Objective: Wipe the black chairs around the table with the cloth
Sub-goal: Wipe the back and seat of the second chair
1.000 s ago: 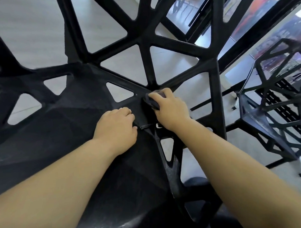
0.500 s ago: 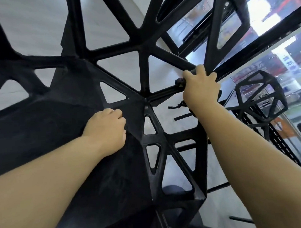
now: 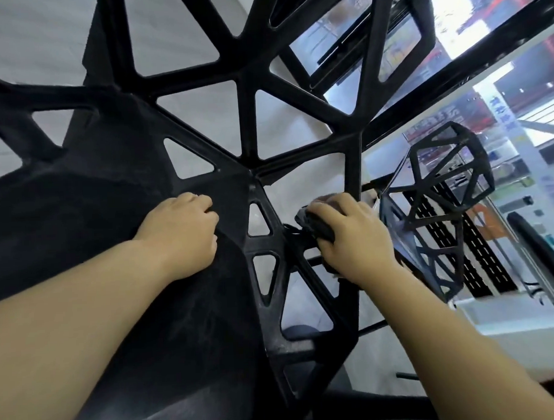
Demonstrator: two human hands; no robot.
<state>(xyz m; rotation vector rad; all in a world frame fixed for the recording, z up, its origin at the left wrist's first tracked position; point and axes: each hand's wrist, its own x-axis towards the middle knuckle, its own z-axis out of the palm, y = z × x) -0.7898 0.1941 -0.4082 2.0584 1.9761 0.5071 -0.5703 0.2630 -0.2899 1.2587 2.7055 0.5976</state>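
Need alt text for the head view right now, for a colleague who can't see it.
The right hand grips a dark crumpled cloth against a side strut of the black plastic lattice chair, while the left hand rests, fingers curled, on its seat. A second black lattice chair stands to the right.

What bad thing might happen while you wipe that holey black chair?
The cloth bunched under the right hand sits beside open triangles in the chair, so it might snag or drop through, and that hand might get pinched. The left hand only rests on the chair, so the chair might shift.
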